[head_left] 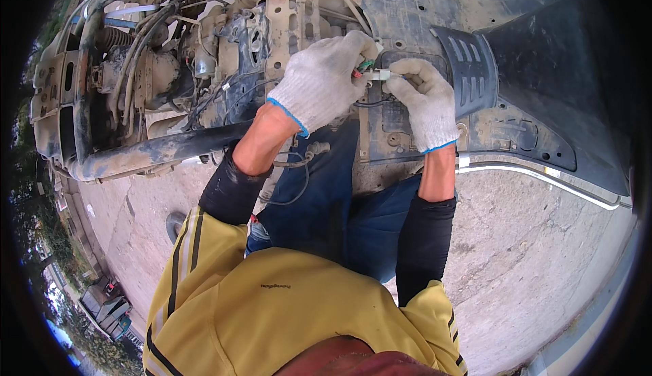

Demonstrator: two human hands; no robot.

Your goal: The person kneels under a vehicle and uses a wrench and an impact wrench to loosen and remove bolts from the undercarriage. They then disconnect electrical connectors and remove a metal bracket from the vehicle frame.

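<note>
A small white wire connector (379,75) sits between my two hands over the dirty metal floor of a stripped vehicle. My left hand (322,76), in a white knit glove with a blue cuff, is closed around the connector's wire end. Short green (367,64) and red wires (356,73) show beside its fingers. The thumb and fingers of my right hand (426,101), gloved the same way, pinch the connector's other end. My fingers hide part of the connector, so I cannot tell whether it is one piece or two joined halves.
To the left lies the exposed engine (146,74) with hoses and a rusty tube frame (159,148). A loose cable with a plug (316,150) hangs near my left forearm. Right of my hands are a slotted dark panel (468,67) and a chrome rail (536,172).
</note>
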